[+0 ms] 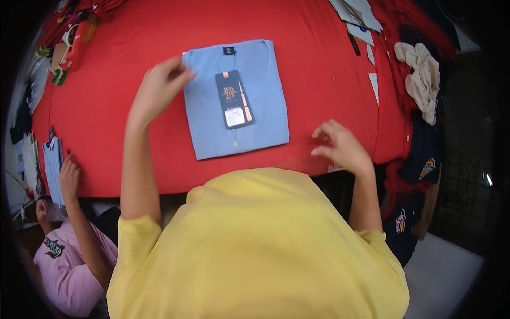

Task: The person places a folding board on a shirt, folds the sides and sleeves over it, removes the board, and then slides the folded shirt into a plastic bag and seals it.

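A folded light blue shirt [202, 127] lies flat in front of me, its neck edge away from me. A dark hang tag [228, 90] with a white sticker rests on it, and a small dark neck label [228, 50] shows at the top. At the shirt's upper left corner is my left hand [156, 90], fingers apart; whether it touches the cloth I cannot tell. My right hand [342, 146] is off the shirt's lower right side, fingers loosely bent and apart, holding nothing.
Red cloth [133, 32] covers the table. At left, a co-worker in a pink shirt [71, 266] has a hand by another light blue garment [53, 165]. A tape dispenser [71, 45] stands far left. Papers [358, 16], a black pen [354, 43] and a cream cloth [422, 80] lie at right.
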The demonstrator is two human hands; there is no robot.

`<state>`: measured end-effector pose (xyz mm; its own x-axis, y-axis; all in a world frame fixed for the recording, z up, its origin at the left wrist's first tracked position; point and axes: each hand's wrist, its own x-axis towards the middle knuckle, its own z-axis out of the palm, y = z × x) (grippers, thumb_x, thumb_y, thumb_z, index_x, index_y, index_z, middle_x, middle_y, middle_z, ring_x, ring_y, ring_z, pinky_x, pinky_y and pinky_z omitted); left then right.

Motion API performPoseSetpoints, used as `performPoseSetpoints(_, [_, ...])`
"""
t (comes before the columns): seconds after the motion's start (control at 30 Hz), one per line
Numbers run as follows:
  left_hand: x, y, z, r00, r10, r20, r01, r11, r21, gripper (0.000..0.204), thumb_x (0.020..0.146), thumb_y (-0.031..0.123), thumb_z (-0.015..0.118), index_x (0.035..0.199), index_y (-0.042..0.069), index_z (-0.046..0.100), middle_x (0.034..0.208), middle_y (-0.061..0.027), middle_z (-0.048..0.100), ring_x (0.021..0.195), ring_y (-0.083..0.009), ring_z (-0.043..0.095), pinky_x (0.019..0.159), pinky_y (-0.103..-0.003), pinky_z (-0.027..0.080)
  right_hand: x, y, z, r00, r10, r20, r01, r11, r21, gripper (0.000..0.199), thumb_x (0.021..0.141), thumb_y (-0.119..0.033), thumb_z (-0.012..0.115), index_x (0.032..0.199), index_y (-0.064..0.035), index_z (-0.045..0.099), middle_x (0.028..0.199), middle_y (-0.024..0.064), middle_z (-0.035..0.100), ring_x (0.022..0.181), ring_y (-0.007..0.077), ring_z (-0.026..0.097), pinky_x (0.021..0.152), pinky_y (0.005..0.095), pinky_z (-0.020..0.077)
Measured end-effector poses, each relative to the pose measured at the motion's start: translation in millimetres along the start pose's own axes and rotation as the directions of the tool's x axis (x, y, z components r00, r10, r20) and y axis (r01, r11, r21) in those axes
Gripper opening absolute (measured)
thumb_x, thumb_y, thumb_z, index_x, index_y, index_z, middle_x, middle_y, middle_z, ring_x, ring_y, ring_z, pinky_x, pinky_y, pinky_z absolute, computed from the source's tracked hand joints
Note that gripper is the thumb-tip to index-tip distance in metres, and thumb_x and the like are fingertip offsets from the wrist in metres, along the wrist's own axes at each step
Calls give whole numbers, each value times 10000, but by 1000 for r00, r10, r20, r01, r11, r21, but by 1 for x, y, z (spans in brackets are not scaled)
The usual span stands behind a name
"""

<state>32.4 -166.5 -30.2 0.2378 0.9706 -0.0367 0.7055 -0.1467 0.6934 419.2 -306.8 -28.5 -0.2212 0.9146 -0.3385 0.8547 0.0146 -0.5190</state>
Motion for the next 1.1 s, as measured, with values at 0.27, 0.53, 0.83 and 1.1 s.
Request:
performPoseSetpoints(0.27, [-181, 1, 86, 995, 39, 96, -52, 988, 143, 408, 792, 299, 767, 1079, 37, 647, 999, -119, 638, 920, -279, 607, 793, -366, 466, -49, 20, 96, 941, -38, -337, 17, 998, -64, 179, 805, -120, 722, 899, -17, 610, 958, 81, 557, 996, 288, 530, 929, 366, 415])
performPoseSetpoints(0.53, [-202, 25, 130, 996, 71, -54, -61, 984, 166, 466, 715, 348, 822, 1032, 63, 632, 966, -81, 580, 894, -277, 538, 797, -384, 403, -50, -21, 63, 918, -291, -269, 384, 824, 417, 125, 844, 105, 547, 898, 17, 618, 878, 80, 645, 820, 170, 630, 767, 276, 513])
performPoseSetpoints(0.83, [-195, 31, 107, 947, -179, -268, 89, 944, -317, 258, 856, 181, 714, 996, -11, 614, 915, -109, 662, 837, -195, 662, 751, -315, 517, -48, -48, 46, 959, -83, -270, 202, 868, 453, 88, 931, -43, 575, 932, 18, 639, 819, 13, 617, 741, 66, 558, 634, 225, 437])
performPoseSetpoints(1.1, [-222, 38, 130, 979, 46, 199, 115, 678, -726, 1093, 714, 126, 856, 1545, 52, 150, 1401, -189, 471, 1254, -256, 492, 1076, -395, 370, -52, -43, 43, 940, -341, 31, 216, 660, 720, 202, 983, -141, 559, 868, 11, 629, 762, 16, 602, 734, 98, 564, 697, 257, 465])
